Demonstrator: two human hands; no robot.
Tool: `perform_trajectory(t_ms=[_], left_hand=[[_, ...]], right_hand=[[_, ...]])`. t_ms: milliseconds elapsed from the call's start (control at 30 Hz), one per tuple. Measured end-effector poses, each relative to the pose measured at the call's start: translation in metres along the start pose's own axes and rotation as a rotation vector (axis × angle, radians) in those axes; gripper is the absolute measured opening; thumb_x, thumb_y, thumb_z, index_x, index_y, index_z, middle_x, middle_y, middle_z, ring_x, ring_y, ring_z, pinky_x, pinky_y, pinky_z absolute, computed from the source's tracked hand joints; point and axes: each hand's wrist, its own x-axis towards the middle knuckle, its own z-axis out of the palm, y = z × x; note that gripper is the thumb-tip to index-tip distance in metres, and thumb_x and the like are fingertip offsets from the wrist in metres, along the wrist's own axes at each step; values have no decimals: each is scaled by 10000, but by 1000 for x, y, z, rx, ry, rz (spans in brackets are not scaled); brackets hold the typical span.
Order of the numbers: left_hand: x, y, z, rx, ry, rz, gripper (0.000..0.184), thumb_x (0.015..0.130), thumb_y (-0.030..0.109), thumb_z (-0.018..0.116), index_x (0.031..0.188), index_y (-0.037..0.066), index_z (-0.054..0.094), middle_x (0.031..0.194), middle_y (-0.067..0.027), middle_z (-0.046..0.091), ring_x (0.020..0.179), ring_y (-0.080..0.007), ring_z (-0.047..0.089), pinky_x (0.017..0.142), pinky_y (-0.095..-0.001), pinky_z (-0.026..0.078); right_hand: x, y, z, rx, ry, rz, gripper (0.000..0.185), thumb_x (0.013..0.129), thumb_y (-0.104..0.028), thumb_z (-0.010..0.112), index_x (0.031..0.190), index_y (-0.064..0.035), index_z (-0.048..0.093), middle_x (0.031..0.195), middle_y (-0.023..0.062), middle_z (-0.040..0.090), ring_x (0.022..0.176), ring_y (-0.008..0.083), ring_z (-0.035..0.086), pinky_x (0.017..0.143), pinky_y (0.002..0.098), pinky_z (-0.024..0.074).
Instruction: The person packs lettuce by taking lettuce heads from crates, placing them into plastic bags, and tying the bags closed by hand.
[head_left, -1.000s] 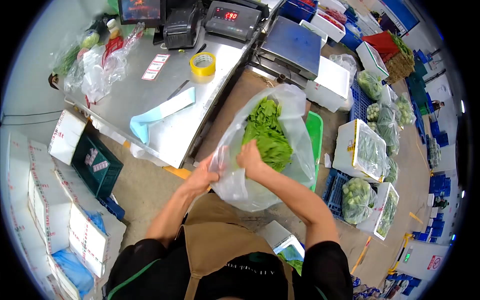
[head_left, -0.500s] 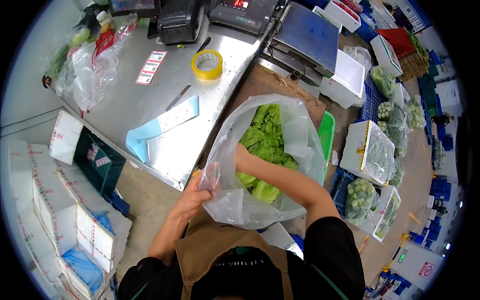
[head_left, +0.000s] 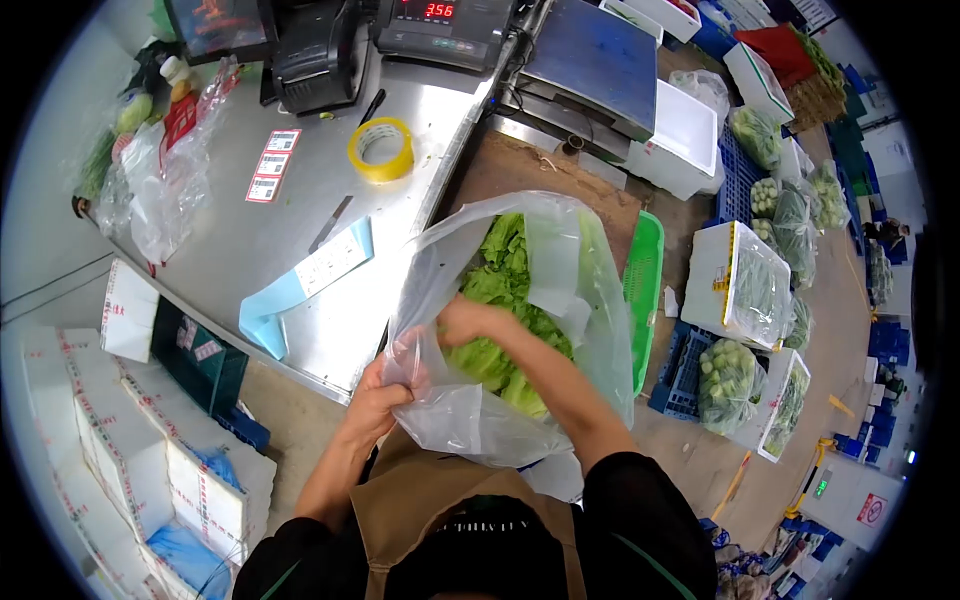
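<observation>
- Head view: a translucent plastic bag is being held open in front of the apron, beside the corner of the desk.
- Left hand: the near-left edge of the bag is being gripped, with the fingers closed on the plastic.
- Right hand: it is being held inside the bag mouth, against the leafy greens; whether the fingers are being closed on leaves cannot be told, as they are being hidden.
- Leafy greens: they are being contained in the bag, right of and beneath the right hand.
- Desk: a yellow tape roll, a blade, a light-blue strip and a label sheet are being supported.
- Scale display: red digits are being shown at the far end.
- Right side: a green basket is being seen just beside the bag.
</observation>
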Motion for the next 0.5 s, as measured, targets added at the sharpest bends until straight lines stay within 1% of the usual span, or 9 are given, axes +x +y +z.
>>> perform_trajectory(t_ms=[67,100,133,167,233,300,333,433,500], left_hand=[[9,1,2,26,-45,7,807,579,-107,451,1369,54,421,857,3,520,759,-98,500,726,-202,410],[14,3,5,51,-51,-2,806,577,-105,453,1368,49,421,853,4,522,760,-98,503,729,-202,413],[19,7,7,79,-59,-6,805,576,-103,454,1367,44,421,848,5,525,761,-97,507,731,-202,415],[24,11,9,119,-27,7,817,556,-92,455,1361,38,426,838,-1,537,752,-99,514,710,-200,415],[31,18,9,196,43,30,841,515,-70,455,1350,26,435,819,-12,562,734,-102,528,669,-197,414],[42,22,2,166,57,39,822,513,-67,449,1331,20,462,859,-17,588,750,-108,546,687,-201,437],[48,25,-2,154,59,40,813,513,-66,446,1321,16,475,879,-20,601,759,-111,555,697,-203,448],[68,41,0,125,37,55,825,488,-69,436,1307,8,490,896,-28,612,756,-122,569,712,-202,463],[82,60,10,151,-3,76,843,455,-68,428,1292,2,505,874,-21,601,722,-117,559,693,-182,454]], right_hand=[[-43,0,-75,607,199,-51,366,795,-242,657,1126,-90,618,1054,96,667,967,234,632,897,341,470],[-51,32,-78,805,393,61,287,824,-219,643,1065,-63,642,1020,59,680,892,195,652,827,305,491],[-68,36,-100,1055,540,134,241,834,-241,633,982,-56,675,1001,48,680,888,199,650,805,314,493],[-86,69,-104,921,743,410,269,857,-273,602,990,-50,671,982,64,682,885,215,646,812,331,492],[-147,63,-163,9,717,717,403,879,-337,520,1154,-48,578,990,181,647,912,325,622,819,404,478],[-176,238,-105,120,1127,747,456,911,-358,466,1258,-64,507,1243,193,534,1175,342,479,1027,381,333],[-205,229,-124,177,1062,693,492,911,-378,466,1292,-66,470,1309,211,479,1219,371,432,1056,397,298],[-269,206,-148,-84,862,1017,561,896,-429,483,1320,-66,428,1381,212,395,1271,382,366,1071,408,282],[-286,182,-157,-102,841,1139,582,882,-443,500,1316,-62,432,1379,213,398,1285,381,350,1079,418,269]])
